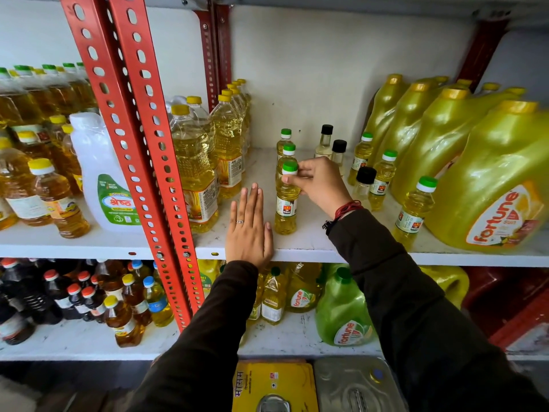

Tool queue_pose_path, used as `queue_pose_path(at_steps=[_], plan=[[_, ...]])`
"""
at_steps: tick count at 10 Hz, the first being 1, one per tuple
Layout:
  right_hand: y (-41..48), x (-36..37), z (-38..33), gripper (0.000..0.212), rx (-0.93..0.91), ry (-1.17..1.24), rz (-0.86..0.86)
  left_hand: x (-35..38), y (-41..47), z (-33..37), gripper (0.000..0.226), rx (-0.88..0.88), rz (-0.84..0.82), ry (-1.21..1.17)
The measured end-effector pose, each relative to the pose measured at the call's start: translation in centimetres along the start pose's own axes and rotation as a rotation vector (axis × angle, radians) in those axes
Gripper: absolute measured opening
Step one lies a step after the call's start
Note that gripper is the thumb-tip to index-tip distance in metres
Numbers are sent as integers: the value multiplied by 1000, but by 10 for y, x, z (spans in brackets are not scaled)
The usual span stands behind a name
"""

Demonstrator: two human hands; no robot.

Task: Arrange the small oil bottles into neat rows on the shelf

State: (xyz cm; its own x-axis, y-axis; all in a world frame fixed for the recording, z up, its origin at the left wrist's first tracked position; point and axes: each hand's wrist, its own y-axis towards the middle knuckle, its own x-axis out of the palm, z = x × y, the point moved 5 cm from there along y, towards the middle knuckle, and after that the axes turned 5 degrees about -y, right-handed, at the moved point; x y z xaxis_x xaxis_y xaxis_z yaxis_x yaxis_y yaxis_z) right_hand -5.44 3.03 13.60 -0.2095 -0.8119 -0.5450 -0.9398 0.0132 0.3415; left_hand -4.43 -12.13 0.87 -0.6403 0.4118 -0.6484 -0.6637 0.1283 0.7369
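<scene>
At the centre of the frame the right hand grips the front small oil bottle, its fingers clamped around the neck just under the green cap. That bottle stands upright on the white shelf, heading a short row: two more green-capped bottles line up directly behind it, running toward the back wall. The left hand lies flat, palm down, on the shelf's front edge just left of the held bottle — fingers straight and close together, holding nothing, a ring on one finger.

Right of centre the remaining small bottles stand loosely: three with black caps and several green-capped ones, one near the front edge beside the big yellow jugs that fill the right side of the frame. Left of the hands, tall yellow-capped bottles stand next to a red perforated upright. A red thread bracelet circles the right wrist above a dark sleeve.
</scene>
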Motion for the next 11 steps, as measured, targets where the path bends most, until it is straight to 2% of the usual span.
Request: queue_pose_path(at_steps=[7,10,11], plan=[[-41,-15,-2,30,-46,-2,20,0,0,1,73,-5,-13,6],[-49,-21,-4,61,-89,-7,55,0,-1,0,71,2,-15,-32],[-52,-32,-7,66,-171,-18,168,-13,1,2,71,-46,57,-107]])
